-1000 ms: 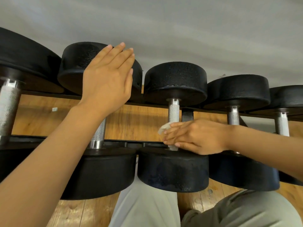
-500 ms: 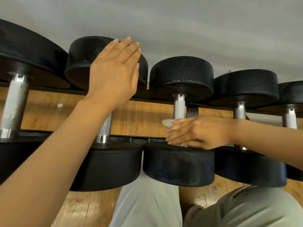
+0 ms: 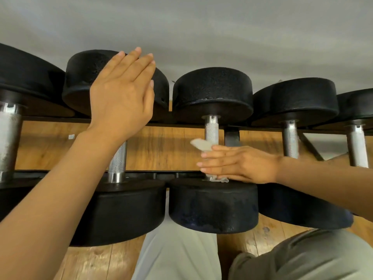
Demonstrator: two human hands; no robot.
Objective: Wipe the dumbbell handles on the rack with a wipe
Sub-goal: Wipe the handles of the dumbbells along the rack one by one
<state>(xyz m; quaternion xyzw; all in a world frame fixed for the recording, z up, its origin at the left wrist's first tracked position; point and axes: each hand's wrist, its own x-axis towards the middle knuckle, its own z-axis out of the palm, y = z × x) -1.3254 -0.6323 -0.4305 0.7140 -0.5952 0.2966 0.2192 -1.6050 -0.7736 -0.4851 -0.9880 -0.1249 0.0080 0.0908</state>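
The wipe [image 3: 201,145] sits against the knurled steel handle [image 3: 211,130] of the middle dumbbell [image 3: 213,205], low on the bar near the front head. One pale corner of it sticks out above your fingers and a crumpled edge shows below them, just over the top face of that head. Your right hand [image 3: 240,163] lies across the lower part of this handle with the fingers [image 3: 214,158] nearly straight and close together, pressing the wipe onto the bar; whether your thumb curls round behind cannot be told.

Your left hand [image 3: 123,98] is raised in front of the rear head of the neighbouring dumbbell [image 3: 119,211] to the left. Its fingers are straight and together, and it holds nothing. Whether the palm touches that head cannot be told.

The dumbbells lie side by side on the rack [image 3: 161,174], handles running front to back across two dark rails, with black round heads at either end. A bigger one [image 3: 10,138] lies at the far left, and two more [image 3: 290,138] [image 3: 357,146] lie to the right of your wrist. Wooden floor [image 3: 161,146] shows between the rails, and your knees in grey trousers [image 3: 175,255] are below the front heads.
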